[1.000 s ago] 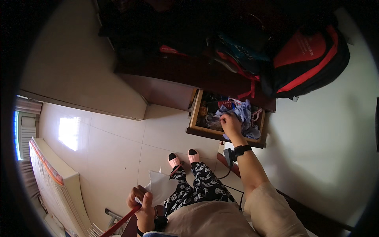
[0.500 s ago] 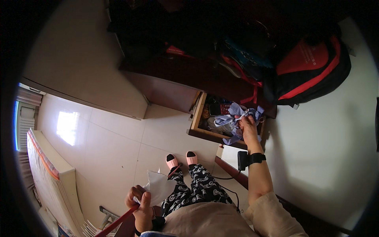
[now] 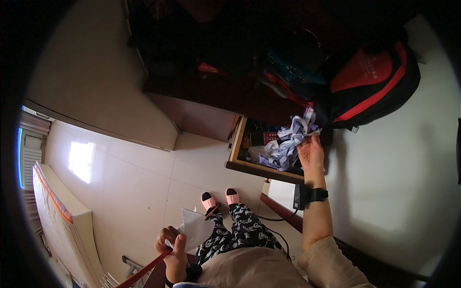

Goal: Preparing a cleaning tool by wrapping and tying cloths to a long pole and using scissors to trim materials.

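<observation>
My left hand [image 3: 174, 247], low and left of my body, is closed on a thin white sheet [image 3: 196, 229] with a torn-looking edge. A red strap [image 3: 146, 270] also runs into this hand from the lower left. My right hand [image 3: 312, 152] reaches into a pulled-out wooden drawer [image 3: 266, 169], its fingers partly hidden behind a bunch of tangled pale lavender strips [image 3: 293, 137] that it grips. Beside the strips in the drawer lies a dark red and black object [image 3: 263, 138] with a grid of small marks.
A red and black backpack [image 3: 370, 77] stands right of the drawer, by a white wall. Dark clothes or bags fill the shadowed space above. A tall cabinet door [image 3: 101, 81] hangs at left. On the floor are a mattress [image 3: 62, 211] and a dark cable [image 3: 273, 220].
My right hand has moved farther in and slightly right, pushing or lifting part of the lavender strips up toward the drawer's back. My left hand keeps its hold, nearly in place.
</observation>
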`<state>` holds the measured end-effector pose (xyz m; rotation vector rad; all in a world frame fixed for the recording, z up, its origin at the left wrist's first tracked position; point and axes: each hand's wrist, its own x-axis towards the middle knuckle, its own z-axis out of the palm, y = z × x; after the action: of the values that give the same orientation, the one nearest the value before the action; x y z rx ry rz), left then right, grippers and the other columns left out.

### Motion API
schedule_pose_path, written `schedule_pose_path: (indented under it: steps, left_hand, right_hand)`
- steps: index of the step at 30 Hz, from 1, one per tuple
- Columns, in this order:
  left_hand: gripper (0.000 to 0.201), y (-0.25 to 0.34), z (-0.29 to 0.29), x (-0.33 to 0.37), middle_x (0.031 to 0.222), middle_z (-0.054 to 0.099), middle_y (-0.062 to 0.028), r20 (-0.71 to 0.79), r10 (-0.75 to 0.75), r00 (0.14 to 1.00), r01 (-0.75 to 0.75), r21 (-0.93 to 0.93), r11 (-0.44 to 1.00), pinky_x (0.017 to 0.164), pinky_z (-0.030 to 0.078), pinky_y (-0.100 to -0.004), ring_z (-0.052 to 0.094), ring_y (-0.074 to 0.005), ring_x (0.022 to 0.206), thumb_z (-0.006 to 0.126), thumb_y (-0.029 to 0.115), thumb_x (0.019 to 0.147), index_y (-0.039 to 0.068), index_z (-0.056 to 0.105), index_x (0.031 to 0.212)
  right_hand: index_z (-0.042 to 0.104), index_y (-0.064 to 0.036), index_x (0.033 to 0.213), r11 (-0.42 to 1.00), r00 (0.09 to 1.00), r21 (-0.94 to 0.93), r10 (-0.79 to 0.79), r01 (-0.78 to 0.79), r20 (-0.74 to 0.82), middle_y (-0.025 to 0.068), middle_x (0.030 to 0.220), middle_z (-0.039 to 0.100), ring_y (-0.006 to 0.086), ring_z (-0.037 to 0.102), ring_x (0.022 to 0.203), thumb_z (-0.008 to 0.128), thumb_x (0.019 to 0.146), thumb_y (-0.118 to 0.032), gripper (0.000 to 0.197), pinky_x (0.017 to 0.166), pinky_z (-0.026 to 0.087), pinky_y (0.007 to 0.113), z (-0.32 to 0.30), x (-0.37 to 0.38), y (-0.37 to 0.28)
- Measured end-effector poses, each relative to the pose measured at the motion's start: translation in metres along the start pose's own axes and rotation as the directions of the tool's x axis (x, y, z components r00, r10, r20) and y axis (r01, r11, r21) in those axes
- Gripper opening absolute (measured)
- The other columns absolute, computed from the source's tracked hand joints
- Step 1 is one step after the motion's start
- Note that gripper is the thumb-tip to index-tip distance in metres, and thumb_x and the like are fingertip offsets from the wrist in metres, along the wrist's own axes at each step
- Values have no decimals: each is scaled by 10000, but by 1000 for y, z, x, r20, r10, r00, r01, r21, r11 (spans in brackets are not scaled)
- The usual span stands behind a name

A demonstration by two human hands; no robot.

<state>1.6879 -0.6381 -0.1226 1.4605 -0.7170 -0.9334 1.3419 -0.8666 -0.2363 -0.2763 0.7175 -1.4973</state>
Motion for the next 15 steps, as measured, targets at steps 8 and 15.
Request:
schedule_pose_path:
  steps: [8, 15]
  left_hand:
    - [349, 1, 2, -1, 574, 297, 35, -10, -12, 1000, 12, 8, 1000, 516, 198, -222, 275, -74, 560, 617, 88, 719, 111, 296, 584]
    - [355, 2, 3, -2, 570, 306, 34, -8, 5, 1000, -5, 60, 998, 521, 224, -233, 291, -77, 563, 624, 130, 717, 106, 294, 587]
  right_hand:
    - [464, 16, 1075, 932, 995, 349, -88, 98, -44, 150, 1097, 540, 289, 551, 926, 333, 901, -143, 270, 919, 389, 469, 38, 3, -15]
    - [464, -37, 939, 981, 999, 187, 49, -48, 0, 67, 851, 526, 101, 438, 563, 387, 860, -232, 224, 479, 346, 208, 54, -17, -19]
